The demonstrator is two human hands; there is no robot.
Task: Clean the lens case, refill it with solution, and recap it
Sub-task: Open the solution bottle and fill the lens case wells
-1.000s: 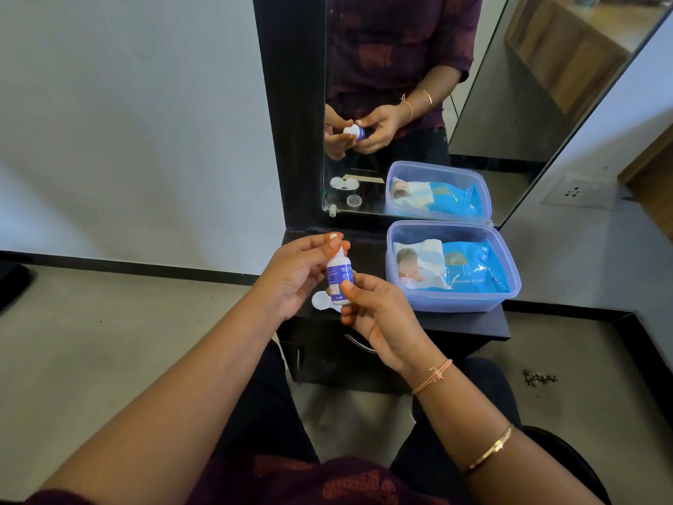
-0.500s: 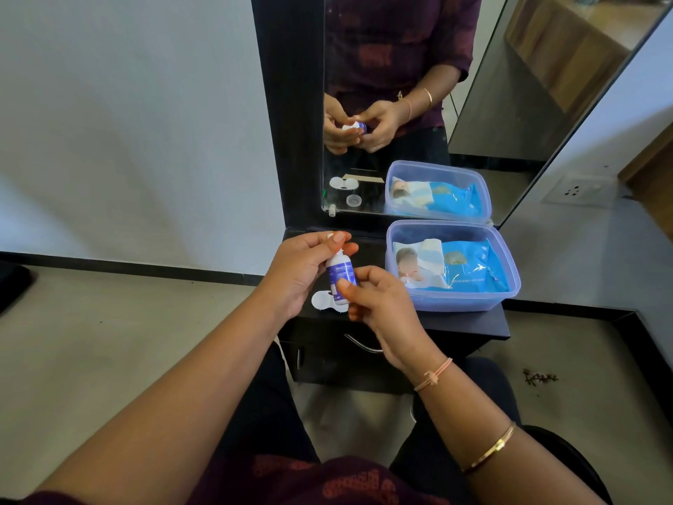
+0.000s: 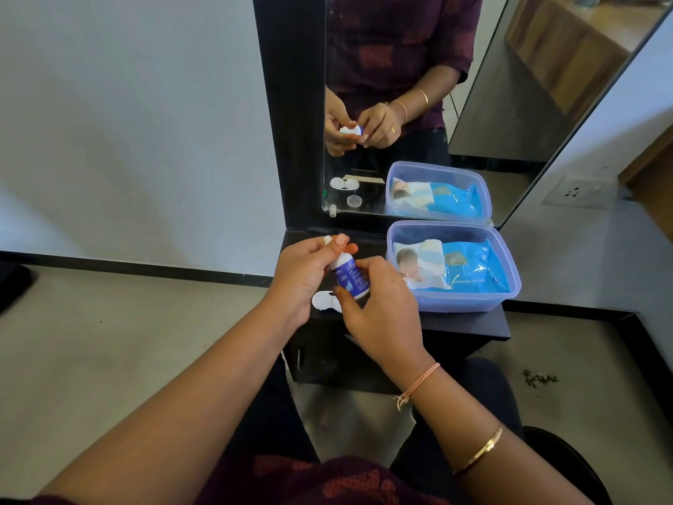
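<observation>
A small white solution bottle with a blue label (image 3: 350, 279) is held between both hands above the black dressing shelf (image 3: 469, 322). My left hand (image 3: 304, 277) pinches its top with thumb and fingertips. My right hand (image 3: 378, 308) wraps round the bottle's lower body. The white lens case (image 3: 324, 301) lies open on the shelf just below the bottle, partly hidden by my right thumb. The mirror shows the case and a loose clear cap (image 3: 354, 201) lying behind it.
A clear lilac plastic tub (image 3: 508, 291) holding a blue wet-wipes pack (image 3: 469, 267) stands on the shelf's right side. The mirror (image 3: 473, 103) rises behind the shelf in a black frame. A wall socket (image 3: 579, 191) is at the right.
The bottle has tilted, its top leaning left toward my left hand. My right hand has slid up and round the bottle's body; my left fingers stay at the top.
</observation>
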